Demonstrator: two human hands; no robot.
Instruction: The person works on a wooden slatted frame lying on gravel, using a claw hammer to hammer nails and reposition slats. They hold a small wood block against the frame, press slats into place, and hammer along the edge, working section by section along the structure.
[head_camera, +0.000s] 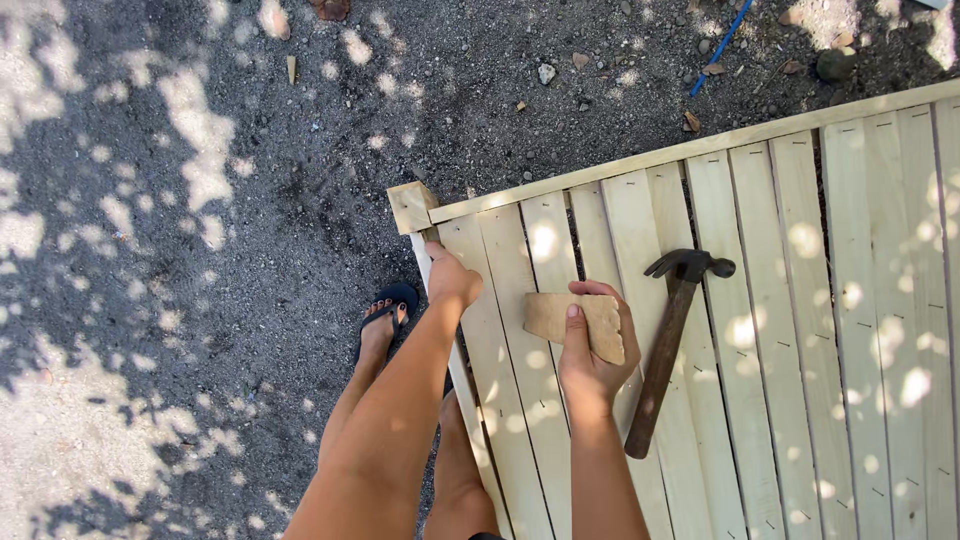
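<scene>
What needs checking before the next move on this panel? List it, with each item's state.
1. Left hand braced on the panel edge near the corner post: ok.
2. Right hand holding the sandpaper flat on the slats: ok.
3. Hammer lying on the slats, apart from the right hand: ok, though close beside it.
4. Foot in an open sandal beside the panel edge: not ok, toes are bare.
5. Nail heads flush in the slats: cannot tell.
6. Panel steady on the gravel: cannot tell.
</scene>
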